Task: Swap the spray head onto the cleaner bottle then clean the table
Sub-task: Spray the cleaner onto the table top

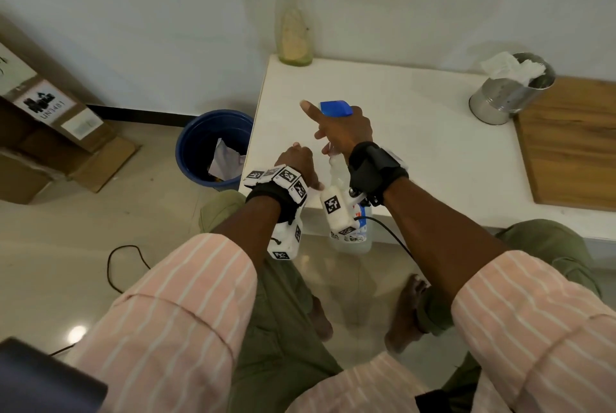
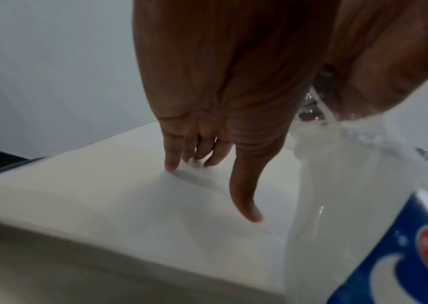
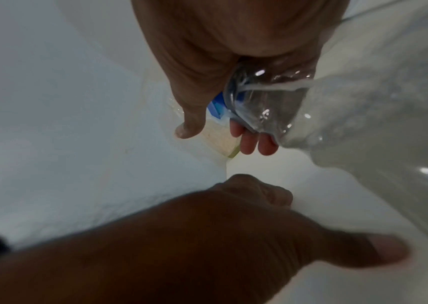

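A clear bottle (image 1: pixel 336 176) of cloudy liquid with a blue label carries a blue spray head (image 1: pixel 335 108). It hangs tilted over the front edge of the white table (image 1: pixel 416 132). My right hand (image 1: pixel 343 132) grips it round the neck just below the spray head, index finger stretched out. The right wrist view shows those fingers curled round the bottle neck (image 3: pixel 259 98), the blue spray head (image 3: pixel 216 105) beyond them. My left hand (image 1: pixel 295 159) rests beside the bottle near the table's front left corner. Its straight fingers (image 2: pixel 244 195) touch the table (image 2: pixel 104 205) and hold nothing.
A tall glass bottle (image 1: pixel 295 36) stands at the table's back left corner. A steel cup (image 1: pixel 510 96) with tissues and a wooden board (image 1: pixel 573 139) are to the right. On the floor to the left are a blue bin (image 1: pixel 213 146) and cardboard boxes (image 1: pixel 50 119).
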Available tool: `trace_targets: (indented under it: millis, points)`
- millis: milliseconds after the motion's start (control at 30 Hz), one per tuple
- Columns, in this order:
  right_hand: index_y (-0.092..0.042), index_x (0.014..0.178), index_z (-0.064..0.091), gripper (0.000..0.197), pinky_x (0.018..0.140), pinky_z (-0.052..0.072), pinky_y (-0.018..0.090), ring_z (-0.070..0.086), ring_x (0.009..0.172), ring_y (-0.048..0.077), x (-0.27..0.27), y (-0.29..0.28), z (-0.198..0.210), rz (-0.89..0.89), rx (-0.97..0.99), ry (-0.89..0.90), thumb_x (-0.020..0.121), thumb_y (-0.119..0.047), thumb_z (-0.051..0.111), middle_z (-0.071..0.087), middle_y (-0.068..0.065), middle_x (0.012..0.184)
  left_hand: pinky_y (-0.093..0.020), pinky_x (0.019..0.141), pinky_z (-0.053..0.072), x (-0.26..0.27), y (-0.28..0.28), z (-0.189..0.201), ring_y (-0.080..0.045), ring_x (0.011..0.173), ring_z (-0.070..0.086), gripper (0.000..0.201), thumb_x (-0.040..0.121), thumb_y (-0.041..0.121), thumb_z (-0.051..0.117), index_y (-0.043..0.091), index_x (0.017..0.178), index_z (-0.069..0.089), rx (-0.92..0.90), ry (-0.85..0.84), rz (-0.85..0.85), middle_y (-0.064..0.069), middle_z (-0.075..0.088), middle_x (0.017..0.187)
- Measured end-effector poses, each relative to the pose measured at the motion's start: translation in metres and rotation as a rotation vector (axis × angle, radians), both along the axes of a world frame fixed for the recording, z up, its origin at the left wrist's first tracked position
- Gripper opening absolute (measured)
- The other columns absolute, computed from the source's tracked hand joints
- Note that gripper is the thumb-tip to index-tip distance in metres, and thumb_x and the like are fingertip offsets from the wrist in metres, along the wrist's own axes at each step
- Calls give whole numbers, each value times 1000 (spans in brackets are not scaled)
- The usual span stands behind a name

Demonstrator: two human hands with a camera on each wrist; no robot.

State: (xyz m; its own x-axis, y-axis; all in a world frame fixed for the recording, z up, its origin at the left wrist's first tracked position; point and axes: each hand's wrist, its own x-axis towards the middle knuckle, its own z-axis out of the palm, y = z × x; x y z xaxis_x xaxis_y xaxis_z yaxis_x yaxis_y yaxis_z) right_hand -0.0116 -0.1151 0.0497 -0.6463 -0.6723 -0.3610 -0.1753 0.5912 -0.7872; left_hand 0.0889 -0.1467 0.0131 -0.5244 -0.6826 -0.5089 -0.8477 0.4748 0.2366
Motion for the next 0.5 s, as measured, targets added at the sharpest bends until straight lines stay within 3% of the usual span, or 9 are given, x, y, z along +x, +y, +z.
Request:
trace_targets:
  millis: [67,167,333,433,500]
  points:
    - [-17,95,67,70,66,61,31,71,54,16,-1,1,-1,-17,-5,-3,70,-81,53,72,-5,69,-37,100,43,-1,0,4,-29,126,49,73,76,42,76,5,132,48,26,65,66,-15,50,137]
    - [-15,97,66,78,50,48,24,69,47,12,0,2,-2,-67,13,62,70,-85,43,69,-3,66,-38,96,46,-4,7,5,-31,121,54,63,83,40,70,4,130,50,33,145,116,-16,55,133]
    - [-15,91,69,59,71,61,33,72,59,21,-6,4,-2,-45,-42,-5,81,-71,51,75,3,77,-39,100,45,-11,20,9,-32,124,51,47,91,26,59,4,131,49,-14,220,122,-17,54,133]
    - [-14,87,68,65,71,60,34,71,64,21,-10,7,-2,-57,-37,44,78,-75,48,74,2,75,-39,101,45,-15,26,10,-32,124,52,43,91,19,57,6,131,52,-23,251,94,-16,55,132]
    - [-16,83,67,57,68,60,31,72,65,20,-14,10,-2,-26,-42,6,81,-71,50,74,-1,75,-40,101,47,-16,29,8,-33,122,53,43,88,17,57,7,129,54,-25,256,63,-15,56,131]
